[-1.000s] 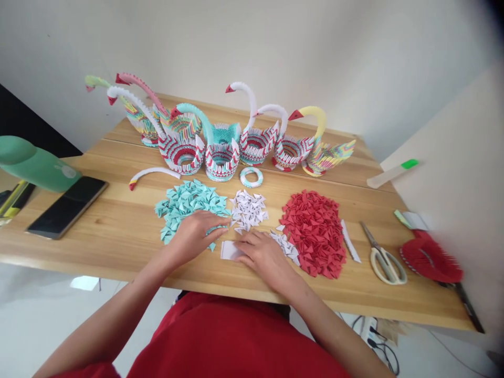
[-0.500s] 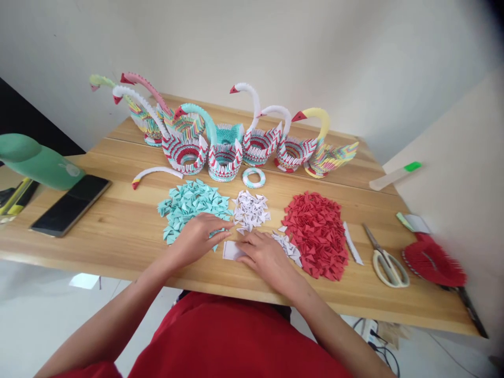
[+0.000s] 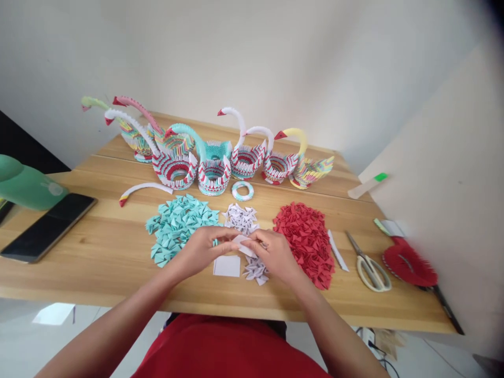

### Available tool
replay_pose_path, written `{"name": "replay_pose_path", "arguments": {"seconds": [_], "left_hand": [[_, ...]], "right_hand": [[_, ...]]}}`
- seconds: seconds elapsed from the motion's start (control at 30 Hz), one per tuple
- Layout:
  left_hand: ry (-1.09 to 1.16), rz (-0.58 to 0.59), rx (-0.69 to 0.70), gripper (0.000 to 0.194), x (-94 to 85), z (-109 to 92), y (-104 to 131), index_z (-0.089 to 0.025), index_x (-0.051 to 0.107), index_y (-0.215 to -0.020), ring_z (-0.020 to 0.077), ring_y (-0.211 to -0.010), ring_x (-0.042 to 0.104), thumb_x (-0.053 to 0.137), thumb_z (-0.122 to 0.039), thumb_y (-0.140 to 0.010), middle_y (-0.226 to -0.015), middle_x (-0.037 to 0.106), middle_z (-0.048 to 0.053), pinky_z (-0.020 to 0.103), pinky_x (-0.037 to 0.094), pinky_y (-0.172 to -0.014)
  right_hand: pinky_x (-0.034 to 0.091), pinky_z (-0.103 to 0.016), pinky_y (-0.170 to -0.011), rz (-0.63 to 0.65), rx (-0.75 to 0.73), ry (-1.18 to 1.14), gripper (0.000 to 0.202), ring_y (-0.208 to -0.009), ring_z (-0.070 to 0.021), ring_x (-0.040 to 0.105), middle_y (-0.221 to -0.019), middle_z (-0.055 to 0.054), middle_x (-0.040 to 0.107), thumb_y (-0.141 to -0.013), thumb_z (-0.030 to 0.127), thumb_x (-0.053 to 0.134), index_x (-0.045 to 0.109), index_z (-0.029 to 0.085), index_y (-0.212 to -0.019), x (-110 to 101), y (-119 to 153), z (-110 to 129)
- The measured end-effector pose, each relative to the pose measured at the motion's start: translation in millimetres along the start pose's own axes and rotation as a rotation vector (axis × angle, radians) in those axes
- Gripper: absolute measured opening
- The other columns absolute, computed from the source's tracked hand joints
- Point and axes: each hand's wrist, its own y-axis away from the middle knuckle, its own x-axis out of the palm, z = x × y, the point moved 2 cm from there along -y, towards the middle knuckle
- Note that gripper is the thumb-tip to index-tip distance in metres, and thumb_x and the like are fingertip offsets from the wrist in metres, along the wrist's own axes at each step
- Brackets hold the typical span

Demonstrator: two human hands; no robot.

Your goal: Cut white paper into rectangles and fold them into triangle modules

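Observation:
Between my two hands is a small white paper slip, raised just above the table. My left hand pinches its left end, and my right hand pinches its right end. Below the left fingers lies a stack of white paper slips. Folded white paper triangles form one pile beyond my fingers and a smaller pile under my right hand. Teal paper triangles spread out to the left. On the right is a heap of red paper triangles.
Several folded-paper swans stand along the back. A paper ring and a loose swan neck lie before them. At left are a phone and green bottle; at right, scissors and a red hairbrush.
My right hand has come off the stack with a white slip, and both hands now hold it a little higher. The camera view has shifted, so the tabletop things sit lower and further left.

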Motion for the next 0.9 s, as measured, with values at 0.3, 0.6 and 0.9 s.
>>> {"name": "replay_pose_path", "arguments": {"seconds": [0.3, 0.6, 0.9], "left_hand": [[0.361, -0.253, -0.238, 0.031, 10.7, -5.7, -31.7, -0.017, 0.059, -0.060, 0.0103, -0.043, 0.045, 0.063, -0.042, -0.078, -0.043, 0.052, -0.004, 0.022, 0.036, -0.048], [0.442, -0.236, -0.252, 0.040, 22.6, -1.4, -38.5, -0.017, 0.055, -0.055, 0.0094, -0.042, 0.043, 0.064, -0.050, -0.075, -0.043, 0.051, -0.003, 0.022, 0.036, -0.049], [0.367, -0.280, -0.218, 0.045, 23.7, 11.9, -41.5, -0.017, 0.049, -0.049, 0.0085, -0.043, 0.040, 0.065, -0.049, -0.076, -0.043, 0.049, -0.003, 0.021, 0.032, -0.046]], "right_hand": [[0.041, -0.022, -0.053, -0.201, 0.182, -0.431, 0.034, -0.053, -0.0132, 0.052, -0.055, 0.001, 0.058, -0.092, 0.042, 0.049, 0.067, 0.016, -0.080, -36.2, -7.8, -9.6], [0.044, -0.023, -0.057, -0.204, 0.115, -0.476, 0.020, -0.062, -0.0144, 0.056, -0.068, 0.000, 0.063, -0.083, 0.034, 0.061, 0.067, 0.017, -0.075, -24.3, -19.4, -17.0], [0.049, -0.026, -0.066, -0.258, 0.046, -0.436, 0.014, -0.073, -0.0174, 0.063, -0.080, -0.004, 0.070, -0.085, 0.030, 0.061, 0.068, 0.018, -0.083, -20.4, -22.9, -27.5]]}}
